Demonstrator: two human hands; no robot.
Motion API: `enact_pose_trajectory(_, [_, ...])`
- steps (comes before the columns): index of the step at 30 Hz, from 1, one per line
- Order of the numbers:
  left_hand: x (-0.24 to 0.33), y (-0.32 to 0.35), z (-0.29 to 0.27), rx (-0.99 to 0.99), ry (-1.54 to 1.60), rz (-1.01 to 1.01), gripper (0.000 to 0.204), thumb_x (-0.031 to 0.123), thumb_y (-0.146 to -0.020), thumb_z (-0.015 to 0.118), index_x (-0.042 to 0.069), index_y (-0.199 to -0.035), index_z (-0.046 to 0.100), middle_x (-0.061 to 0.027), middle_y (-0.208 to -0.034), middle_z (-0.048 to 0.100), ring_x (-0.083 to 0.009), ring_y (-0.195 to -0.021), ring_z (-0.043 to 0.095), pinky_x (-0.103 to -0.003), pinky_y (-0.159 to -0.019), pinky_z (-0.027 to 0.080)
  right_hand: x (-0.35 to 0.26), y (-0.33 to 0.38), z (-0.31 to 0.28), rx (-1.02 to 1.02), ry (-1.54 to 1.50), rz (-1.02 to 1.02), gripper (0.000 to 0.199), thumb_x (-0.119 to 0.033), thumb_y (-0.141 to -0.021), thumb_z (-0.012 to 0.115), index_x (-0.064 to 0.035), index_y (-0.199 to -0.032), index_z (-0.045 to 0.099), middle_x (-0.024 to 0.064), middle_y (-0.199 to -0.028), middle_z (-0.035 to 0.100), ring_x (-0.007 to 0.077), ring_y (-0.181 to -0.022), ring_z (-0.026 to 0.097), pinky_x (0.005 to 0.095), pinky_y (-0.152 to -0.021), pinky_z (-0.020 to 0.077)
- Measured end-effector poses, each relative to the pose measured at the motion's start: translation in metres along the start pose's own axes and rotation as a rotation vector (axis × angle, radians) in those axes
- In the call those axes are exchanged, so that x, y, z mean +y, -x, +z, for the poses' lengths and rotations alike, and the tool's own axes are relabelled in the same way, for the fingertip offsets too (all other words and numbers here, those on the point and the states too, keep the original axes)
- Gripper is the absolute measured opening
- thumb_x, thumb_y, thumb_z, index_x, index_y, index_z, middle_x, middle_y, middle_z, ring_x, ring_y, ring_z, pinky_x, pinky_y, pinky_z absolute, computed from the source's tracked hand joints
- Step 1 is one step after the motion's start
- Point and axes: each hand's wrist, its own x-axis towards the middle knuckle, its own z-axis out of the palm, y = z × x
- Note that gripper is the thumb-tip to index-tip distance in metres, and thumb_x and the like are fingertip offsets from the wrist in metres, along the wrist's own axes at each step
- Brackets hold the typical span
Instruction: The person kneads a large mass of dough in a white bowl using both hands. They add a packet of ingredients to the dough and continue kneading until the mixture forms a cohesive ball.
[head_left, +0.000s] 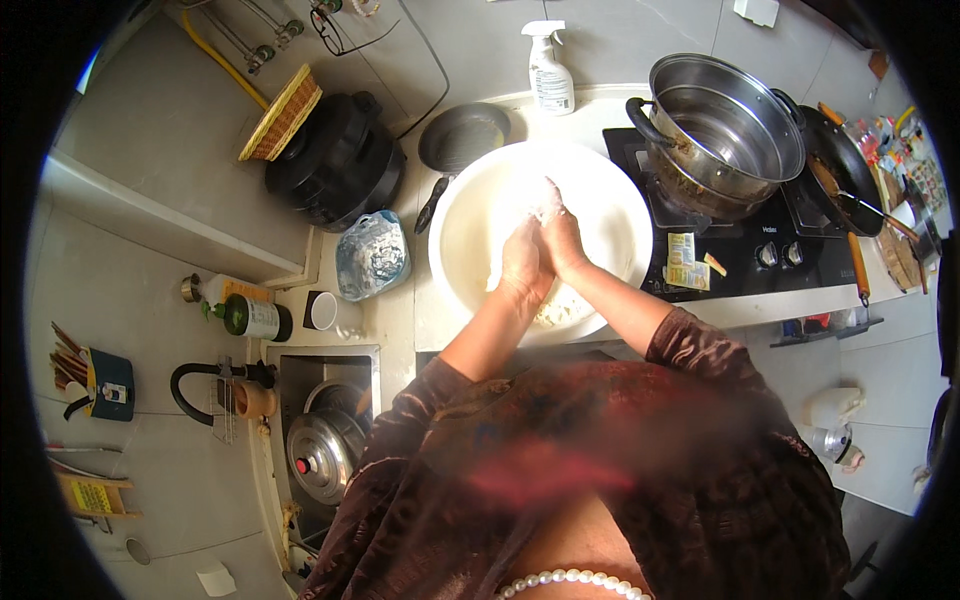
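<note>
While pressed together, both hands [543, 250], dough [545, 205], white bowl [610, 200]

Head-worn fisheye, looking steeply down, close over counter [440, 320]

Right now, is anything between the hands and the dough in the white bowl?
Nothing visible. The left hand and right hand are pressed together inside the white bowl, already on the pale dough.
</note>
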Motion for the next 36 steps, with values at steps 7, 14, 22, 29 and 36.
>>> enact_pose_trajectory(7, [0.001,-0.009,-0.019,0.044,0.032,-0.172,0.042,0.032,-0.099,0.028,0.002,-0.125,0.043,-0.0139,-0.123,0.051,-0.0275,-0.112,0.05,-0.043,-0.097,0.04,0.002,0.014,0.002,-0.169,0.028,-0.359,0.032,-0.006,-0.087,0.046,-0.0015,-0.117,0.057,0.0083,-0.106,0.058,0.0154,-0.098,0.053,0.0265,-0.087,0.042])
enact_pose_trajectory(14, [0.007,-0.019,-0.039,0.068,0.089,-0.142,0.032,0.027,-0.099,0.035,0.005,-0.12,0.048,-0.0103,-0.117,0.054,-0.0216,-0.105,0.053,-0.038,-0.089,0.044,-0.001,-0.005,-0.028,-0.351,-0.993,0.233,0.041,-0.019,-0.093,0.044,0.0043,-0.126,0.045,0.0157,-0.117,0.055,0.0242,-0.107,0.054,0.0333,-0.093,0.0428])
enact_pose_trajectory(22, [0.003,-0.018,-0.023,-0.142,0.18,-0.097,0.035,0.024,-0.099,0.039,0.004,-0.125,0.046,-0.0106,-0.129,0.048,-0.0218,-0.115,0.047,-0.035,-0.097,0.041,-0.023,0.007,-0.023,-0.38,-1.5,0.536,0.066,-0.05,-0.096,0.031,0.0001,-0.14,0.029,0.0158,-0.145,0.029,0.0248,-0.132,0.028,0.039,-0.109,0.023])
enact_pose_trajectory(29, [-0.006,-0.04,-0.039,0.074,0.039,-0.109,0.038,0.027,-0.098,0.039,0.003,-0.128,0.044,-0.012,-0.131,0.045,-0.0234,-0.121,0.042,-0.036,-0.102,0.035,-0.041,0.033,-0.022,-0.62,-0.542,0.032,0.064,-0.047,-0.098,0.029,-0.0063,-0.145,0.018,0.0161,-0.151,0.017,0.0237,-0.141,0.01,0.0352,-0.114,0.0083])
enact_pose_trajectory(36, [-0.003,-0.056,-0.067,0.119,-0.053,-0.137,0.042,0.029,-0.097,0.037,0.004,-0.131,0.04,-0.0137,-0.136,0.039,-0.0255,-0.126,0.036,-0.038,-0.106,0.03,-0.036,0.048,-0.027,-0.816,0.101,-0.303,0.065,-0.056,-0.095,0.015,-0.0201,-0.148,0.006,0.021,-0.151,0.01,0.0309,-0.141,-0.004,0.0472,-0.112,-0.0066])
